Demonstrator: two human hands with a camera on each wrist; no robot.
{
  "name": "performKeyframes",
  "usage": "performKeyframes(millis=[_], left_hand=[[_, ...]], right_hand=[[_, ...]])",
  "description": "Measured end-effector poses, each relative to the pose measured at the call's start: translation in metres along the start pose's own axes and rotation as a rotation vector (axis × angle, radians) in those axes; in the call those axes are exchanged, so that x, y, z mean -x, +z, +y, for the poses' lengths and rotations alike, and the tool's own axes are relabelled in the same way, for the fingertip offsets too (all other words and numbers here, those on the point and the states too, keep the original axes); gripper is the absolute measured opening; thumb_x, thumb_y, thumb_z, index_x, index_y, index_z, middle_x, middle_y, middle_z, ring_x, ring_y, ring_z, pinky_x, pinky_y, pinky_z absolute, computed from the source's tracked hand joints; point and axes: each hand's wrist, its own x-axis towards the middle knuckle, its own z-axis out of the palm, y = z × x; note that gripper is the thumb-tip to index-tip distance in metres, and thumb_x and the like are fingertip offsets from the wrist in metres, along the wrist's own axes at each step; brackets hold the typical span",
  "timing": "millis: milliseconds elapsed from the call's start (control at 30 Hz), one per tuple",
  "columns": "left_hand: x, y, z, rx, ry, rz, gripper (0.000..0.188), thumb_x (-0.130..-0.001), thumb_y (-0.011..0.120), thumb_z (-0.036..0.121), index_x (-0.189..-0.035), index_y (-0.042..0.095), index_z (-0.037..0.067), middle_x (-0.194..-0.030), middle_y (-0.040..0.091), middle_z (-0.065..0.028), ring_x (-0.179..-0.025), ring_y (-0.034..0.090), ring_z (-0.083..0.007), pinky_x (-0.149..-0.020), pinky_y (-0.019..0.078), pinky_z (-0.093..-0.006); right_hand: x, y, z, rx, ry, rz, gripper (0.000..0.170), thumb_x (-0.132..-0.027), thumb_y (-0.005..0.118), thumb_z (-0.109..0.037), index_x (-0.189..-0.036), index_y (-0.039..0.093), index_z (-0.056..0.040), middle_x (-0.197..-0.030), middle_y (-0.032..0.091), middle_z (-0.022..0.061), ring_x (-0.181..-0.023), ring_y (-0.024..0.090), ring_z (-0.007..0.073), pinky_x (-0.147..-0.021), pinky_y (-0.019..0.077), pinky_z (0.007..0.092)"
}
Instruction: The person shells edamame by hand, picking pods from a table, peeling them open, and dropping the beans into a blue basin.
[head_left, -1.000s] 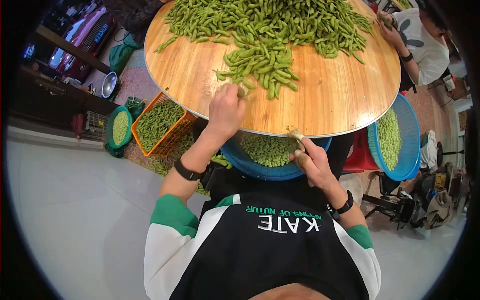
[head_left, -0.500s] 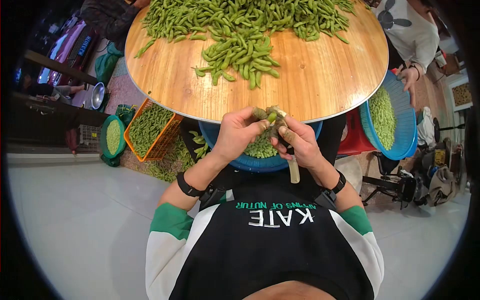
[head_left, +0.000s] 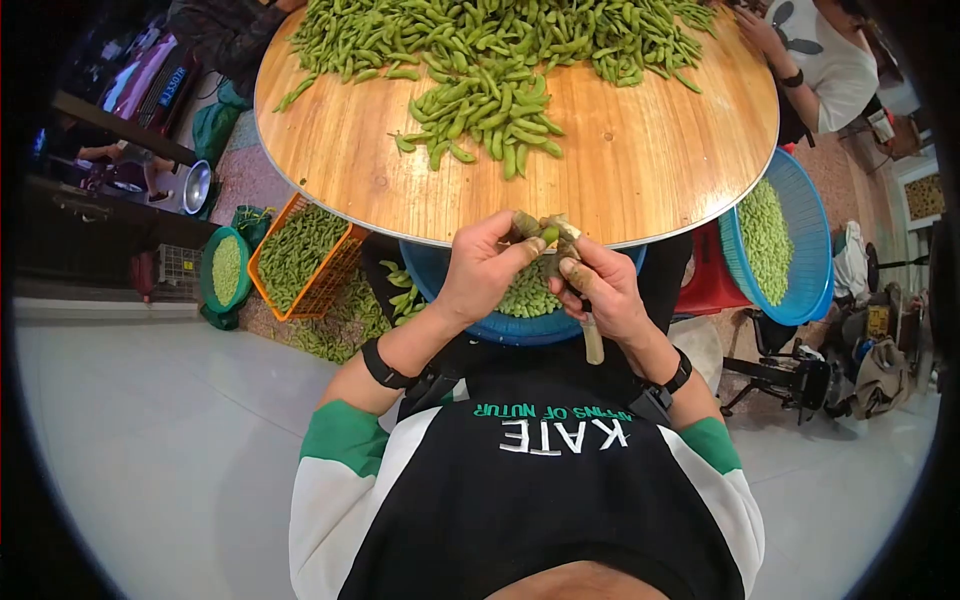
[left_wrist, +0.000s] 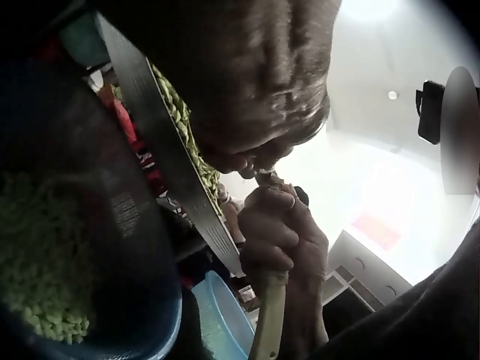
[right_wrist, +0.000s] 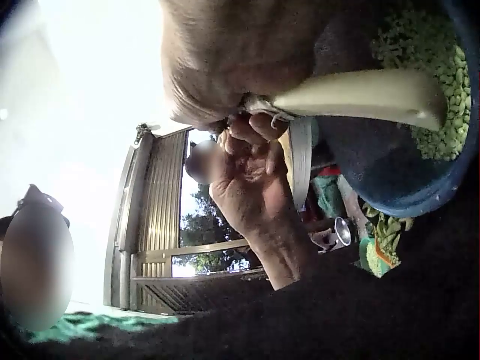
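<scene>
Both hands meet over the near edge of the round wooden table [head_left: 640, 180]. The left hand [head_left: 478, 272] pinches a green soybean pod [head_left: 550, 235] between thumb and fingers, its wrapped-looking fingertips brownish. Against the pod, the right hand [head_left: 608, 292] grips a tool whose pale curved handle [right_wrist: 360, 96] sticks out below the fist; the tool's working end is hidden by the fingers. The right thumb lies close to the pod. Directly beneath the hands, a blue basin [head_left: 500, 330] holds shelled green beans [head_left: 530, 296].
A large heap of pods [head_left: 480, 40] covers the table's far side, with a smaller pile [head_left: 490, 120] nearer. An orange crate [head_left: 325, 275] of pods and a green basin [head_left: 240, 290] stand left. Another blue basin [head_left: 815, 250] of beans stands right, near another person [head_left: 830, 80].
The left hand has come back from the small pile on the table to the right hand, bringing a pod. The right hand has risen slightly. The person at right has moved a hand from basin to table.
</scene>
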Motion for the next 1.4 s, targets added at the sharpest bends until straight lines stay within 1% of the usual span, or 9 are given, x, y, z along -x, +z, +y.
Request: performKeyframes(millis=[267, 467, 833, 900, 967, 1067, 1133, 1367, 1400], left_hand=[[0.000, -0.002, -0.009, 0.019, 0.025, -0.010, 0.002, -0.088, 0.058, -0.002, -0.087, 0.058, -0.003, -0.079, 0.057, 0.0016, -0.071, 0.050, -0.0027, -0.060, 0.0415, -0.0194], [-0.001, 0.000, -0.013, -0.223, 0.307, 0.026, 0.002, -0.086, 0.058, -0.002, -0.087, 0.058, -0.004, -0.075, 0.059, -0.0019, -0.065, 0.053, -0.0049, -0.055, 0.0421, -0.0201], [-0.016, -0.002, -0.018, 0.718, -0.473, -0.010, 0.007, -0.083, 0.050, 0.006, -0.085, 0.055, 0.001, -0.068, 0.056, -0.0071, -0.048, 0.045, -0.0107, -0.038, 0.0316, -0.0230], [-0.019, -0.009, -0.018, 0.727, -0.547, -0.062, 0.007, -0.083, 0.050, 0.006, -0.084, 0.055, 0.001, -0.068, 0.056, -0.0071, -0.048, 0.047, -0.0109, -0.038, 0.0325, -0.0234], [-0.013, -0.008, -0.019, 0.740, -0.630, -0.105, 0.006, -0.083, 0.050, 0.006, -0.083, 0.055, 0.002, -0.068, 0.057, -0.0071, -0.049, 0.048, -0.0111, -0.037, 0.0334, -0.0239], [-0.016, 0.002, -0.014, 0.395, -0.402, -0.034, 0.006, -0.083, 0.051, 0.006, -0.082, 0.056, 0.002, -0.066, 0.057, -0.0064, -0.046, 0.049, -0.0116, -0.036, 0.0340, -0.0241], [-0.013, 0.002, -0.014, 0.219, -0.330, -0.043, 0.007, -0.083, 0.053, 0.005, -0.078, 0.056, 0.002, -0.063, 0.057, -0.0052, -0.043, 0.047, -0.0111, -0.035, 0.0333, -0.0243], [-0.004, -0.015, -0.011, 0.429, -0.453, -0.107, 0.008, -0.083, 0.055, 0.006, -0.078, 0.059, 0.001, -0.063, 0.057, -0.0036, -0.045, 0.049, -0.0095, -0.038, 0.0356, -0.0233], [0.003, -0.018, -0.007, 0.060, -0.308, -0.137, 0.007, -0.082, 0.054, 0.006, -0.080, 0.058, 0.001, -0.063, 0.058, -0.0067, -0.047, 0.053, -0.0147, -0.042, 0.0401, -0.0277]], right_hand=[[0.002, 0.003, -0.004, -0.117, 0.029, -0.042, 0.032, -0.098, 0.047, -0.014, -0.127, 0.048, 0.0012, -0.081, 0.057, 0.0024, -0.054, 0.044, 0.0042, -0.043, 0.0349, 0.0176], [0.000, 0.004, 0.004, -0.108, -0.006, 0.001, 0.031, -0.097, 0.048, -0.011, -0.126, 0.050, 0.0011, -0.078, 0.057, 0.0023, -0.051, 0.042, 0.0039, -0.042, 0.0336, 0.0180], [-0.001, -0.012, 0.007, 0.149, -0.108, -0.018, 0.033, -0.091, 0.052, 0.001, -0.123, 0.053, 0.0045, -0.083, 0.061, 0.0071, -0.053, 0.049, 0.0098, -0.046, 0.0387, 0.0222], [-0.009, -0.014, 0.012, 0.780, -0.647, -0.083, 0.041, -0.084, 0.056, 0.007, -0.124, 0.051, 0.0060, -0.083, 0.060, 0.0125, -0.061, 0.057, 0.0200, -0.054, 0.0460, 0.0293], [-0.008, -0.022, 0.023, 0.904, -0.672, -0.026, 0.043, -0.082, 0.057, 0.008, -0.124, 0.051, 0.0066, -0.084, 0.060, 0.0146, -0.066, 0.059, 0.0239, -0.058, 0.0479, 0.0317], [-0.009, -0.014, 0.015, 0.943, -0.719, 0.051, 0.042, -0.081, 0.061, 0.006, -0.122, 0.052, 0.0065, -0.085, 0.061, 0.0168, -0.072, 0.063, 0.0242, -0.064, 0.0502, 0.0319], [-0.002, -0.006, 0.012, 0.798, -0.487, 0.138, 0.035, -0.082, 0.064, 0.002, -0.116, 0.055, 0.0058, -0.082, 0.063, 0.0158, -0.074, 0.065, 0.0205, -0.065, 0.0504, 0.0304], [-0.006, -0.014, 0.010, 0.831, -0.493, 0.107, 0.026, -0.081, 0.062, 0.003, -0.107, 0.058, 0.0030, -0.073, 0.060, 0.0140, -0.061, 0.060, 0.0210, -0.060, 0.0480, 0.0299], [-0.005, -0.017, 0.008, 0.922, -0.465, 0.116, 0.026, -0.081, 0.062, 0.003, -0.106, 0.058, 0.0025, -0.072, 0.059, 0.0147, -0.060, 0.059, 0.0231, -0.058, 0.0472, 0.0305]])
